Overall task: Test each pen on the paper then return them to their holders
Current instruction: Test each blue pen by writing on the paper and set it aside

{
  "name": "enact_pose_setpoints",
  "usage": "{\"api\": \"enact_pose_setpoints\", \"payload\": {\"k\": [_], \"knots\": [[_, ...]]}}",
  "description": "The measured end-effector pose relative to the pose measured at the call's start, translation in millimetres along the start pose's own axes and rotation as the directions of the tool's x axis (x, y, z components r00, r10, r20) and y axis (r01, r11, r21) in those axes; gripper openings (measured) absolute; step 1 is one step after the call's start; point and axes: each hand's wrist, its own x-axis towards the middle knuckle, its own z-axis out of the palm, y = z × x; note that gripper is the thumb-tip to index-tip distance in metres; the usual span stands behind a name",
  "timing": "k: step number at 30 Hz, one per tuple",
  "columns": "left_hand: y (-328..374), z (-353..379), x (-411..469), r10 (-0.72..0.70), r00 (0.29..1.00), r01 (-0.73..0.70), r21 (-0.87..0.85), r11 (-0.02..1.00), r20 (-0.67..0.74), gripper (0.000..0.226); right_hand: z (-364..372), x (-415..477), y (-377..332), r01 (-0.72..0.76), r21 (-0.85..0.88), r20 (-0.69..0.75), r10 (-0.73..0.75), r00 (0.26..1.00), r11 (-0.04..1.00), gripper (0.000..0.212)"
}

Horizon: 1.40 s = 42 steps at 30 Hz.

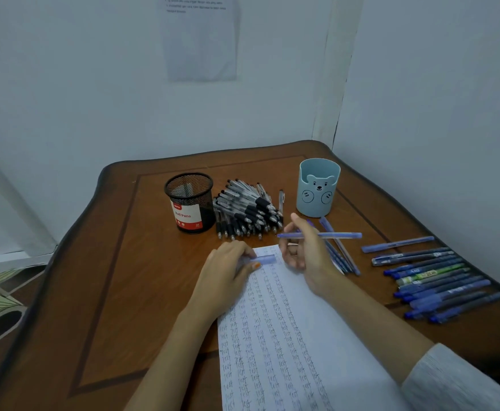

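Observation:
My right hand (303, 247) holds a blue pen (343, 234) level above the top of the paper (287, 336), its tip pointing left. My left hand (228, 269) pinches the pen's blue cap (265, 258) over the paper's top edge. The sheet is covered in rows of the written word "test". A black mesh holder (190, 203) stands at the back left and a light blue bear holder (318, 188) at the back right. Between them lies a pile of black pens (247, 212).
A row of several blue pens (438, 280) lies on the right side of the wooden table (118, 262), and a few more blue pens (342, 256) lie under my right hand. Walls close in behind and to the right. A printed sheet (201, 37) hangs on the back wall.

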Motion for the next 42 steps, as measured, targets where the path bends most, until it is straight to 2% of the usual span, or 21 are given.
{"api": "enact_pose_setpoints", "payload": {"k": [2,6,8,11,14,20,28,42], "knots": [[0.0,-0.1,-0.2,0.002,1.000,-0.002,0.007,1.000,0.006,0.009,-2.7,5.5,4.2,0.029,-0.083,-0.009,-0.030,0.999,0.996,0.031],[0.0,-0.6,-0.3,0.007,1.000,-0.007,0.011,1.000,0.016,0.010,-9.0,9.4,8.8,0.194,-0.206,0.062,-0.185,0.981,0.959,0.031],[0.2,-0.4,-0.3,0.002,1.000,-0.002,0.010,1.000,0.016,0.009,-11.5,10.0,8.5,0.212,-0.211,0.044,-0.207,0.977,0.954,0.036],[0.9,-0.4,-0.4,-0.004,1.000,0.004,0.010,1.000,0.017,0.008,-11.9,10.3,6.1,0.220,-0.304,-0.057,-0.249,0.967,0.927,0.049],[2.0,-0.3,-0.2,-0.010,1.000,0.010,0.012,1.000,0.016,0.008,-13.2,10.5,6.1,0.260,-0.315,-0.114,-0.308,0.945,0.913,0.053],[0.4,1.2,-0.3,-0.015,1.000,0.014,0.021,1.000,0.010,0.008,-16.9,16.7,16.5,0.306,-0.442,-0.061,-0.369,0.927,0.843,0.045],[1.0,1.2,-0.7,-0.011,1.000,0.011,0.027,1.000,0.007,0.008,-15.7,18.8,19.9,0.366,-0.448,0.002,-0.409,0.913,0.816,0.046],[3.4,0.0,-0.8,-0.027,0.999,0.026,0.036,0.999,0.018,0.008,-15.3,20.6,20.7,0.348,-0.450,-0.017,-0.397,0.918,0.823,0.046]]}}
